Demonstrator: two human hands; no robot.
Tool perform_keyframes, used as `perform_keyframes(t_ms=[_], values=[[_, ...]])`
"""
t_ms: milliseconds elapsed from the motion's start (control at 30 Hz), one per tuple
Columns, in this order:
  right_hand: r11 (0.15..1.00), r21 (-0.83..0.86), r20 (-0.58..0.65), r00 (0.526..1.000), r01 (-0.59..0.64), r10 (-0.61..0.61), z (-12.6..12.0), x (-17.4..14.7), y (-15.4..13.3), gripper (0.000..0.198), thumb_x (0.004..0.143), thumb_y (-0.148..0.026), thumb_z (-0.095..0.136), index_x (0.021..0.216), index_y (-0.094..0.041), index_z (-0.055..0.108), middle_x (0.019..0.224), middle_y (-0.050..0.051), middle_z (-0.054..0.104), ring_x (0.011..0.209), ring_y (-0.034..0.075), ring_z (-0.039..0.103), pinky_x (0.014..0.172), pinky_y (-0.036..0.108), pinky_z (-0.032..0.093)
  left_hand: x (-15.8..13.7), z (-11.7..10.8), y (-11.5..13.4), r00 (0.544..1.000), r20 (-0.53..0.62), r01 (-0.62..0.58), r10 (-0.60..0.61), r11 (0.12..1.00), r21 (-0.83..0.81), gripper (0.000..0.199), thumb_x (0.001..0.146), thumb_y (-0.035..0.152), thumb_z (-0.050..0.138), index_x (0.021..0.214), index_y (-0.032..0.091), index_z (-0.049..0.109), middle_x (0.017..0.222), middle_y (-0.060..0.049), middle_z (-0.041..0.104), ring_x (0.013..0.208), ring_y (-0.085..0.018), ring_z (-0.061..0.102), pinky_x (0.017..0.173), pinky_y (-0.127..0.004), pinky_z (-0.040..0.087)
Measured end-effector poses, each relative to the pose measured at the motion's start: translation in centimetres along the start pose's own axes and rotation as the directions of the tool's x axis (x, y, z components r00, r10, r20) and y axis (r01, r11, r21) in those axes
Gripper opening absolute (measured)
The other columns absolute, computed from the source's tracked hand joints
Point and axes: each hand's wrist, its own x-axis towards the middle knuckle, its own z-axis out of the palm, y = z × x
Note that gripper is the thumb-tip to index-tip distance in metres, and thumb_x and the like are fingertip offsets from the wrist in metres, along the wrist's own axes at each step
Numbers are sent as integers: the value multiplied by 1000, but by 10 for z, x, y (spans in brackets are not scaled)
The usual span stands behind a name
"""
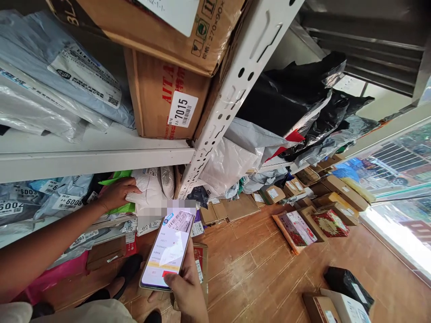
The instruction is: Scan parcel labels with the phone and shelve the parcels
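Observation:
My right hand (pixel 186 280) is wrapped around a smartphone (pixel 166 251), its thumb over a red button low on the lit screen. The top of the screen shows a barcode label. On the lower shelf, my left hand (pixel 121 194) grips the edge of a white plastic parcel bag (pixel 148 190). A bright green parcel bag (pixel 124 208) lies just behind that hand. The area between the white parcel and the phone's top edge is blurred out.
A white metal shelf post (pixel 232 94) rises beside a carton labelled 7015 (pixel 171 98). Grey parcel bags (pixel 70 202) crowd the lower shelf at left. Cartons (pixel 346 193) line the wall at right. A black parcel (pixel 348 287) lies on the wooden floor (pixel 249 260).

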Motion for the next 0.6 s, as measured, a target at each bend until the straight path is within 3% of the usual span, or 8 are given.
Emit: perform_keyframes(t_ms=[100, 167, 267, 367, 467, 600], values=[[1000, 17, -103, 995, -5, 7, 1, 5, 4, 104, 61, -24, 75, 147, -30, 17, 121, 7, 68, 104, 33, 68, 61, 43, 64, 0, 1, 1, 1000, 0, 5, -5, 1000, 3, 32, 71, 2, 49, 85, 17, 74, 77, -1, 54, 75, -15, 51, 68, -25, 38], [1000, 8, -121, 993, -4, 5, 4, 8, 4, 102, 65, -26, 73, 147, -30, 14, 117, 8, 69, 92, 31, 71, 50, 38, 62, 0, 2, 1, 1000, -8, 13, -13, 1000, 5, 29, 74, 5, 49, 85, 16, 74, 78, -2, 55, 76, -16, 52, 70, -27, 39], [999, -29, -81, 996, 35, -37, 10, 8, -1, 111, 65, -26, 77, 147, -29, 3, 113, 10, 70, 77, 26, 72, 38, 29, 55, 0, 1, 2, 1000, -6, 17, -17, 1000, 0, 25, 76, 10, 51, 85, 16, 74, 78, -3, 56, 76, -17, 53, 69, -27, 39], [998, -56, -29, 999, 18, -20, 14, 8, -3, 118, 62, -27, 82, 145, -27, -1, 96, 6, 74, 61, 20, 69, 38, 25, 52, 1, 0, 0, 1000, 16, 9, -9, 1000, -13, 21, 76, 16, 55, 85, 17, 74, 77, -3, 57, 74, -17, 54, 67, -27, 40], [995, -99, -23, 999, 23, -26, 12, 12, 3, 111, 60, -26, 84, 142, -28, 9, 89, 3, 73, 56, 17, 67, 39, 22, 51, 0, 1, -3, 1000, 26, 10, -10, 1000, -17, 20, 76, 18, 57, 87, 19, 74, 78, -3, 57, 75, -17, 54, 68, -27, 41], [995, -82, 51, 998, 50, -46, 4, 30, 17, 96, 55, -29, 87, 132, -29, 30, 95, 4, 71, 57, 17, 66, 37, 22, 50, -2, 5, -5, 1000, 17, 16, -16, 1000, 1, 18, 74, 19, 59, 86, 21, 73, 80, -3, 57, 75, -17, 54, 68, -26, 41]])
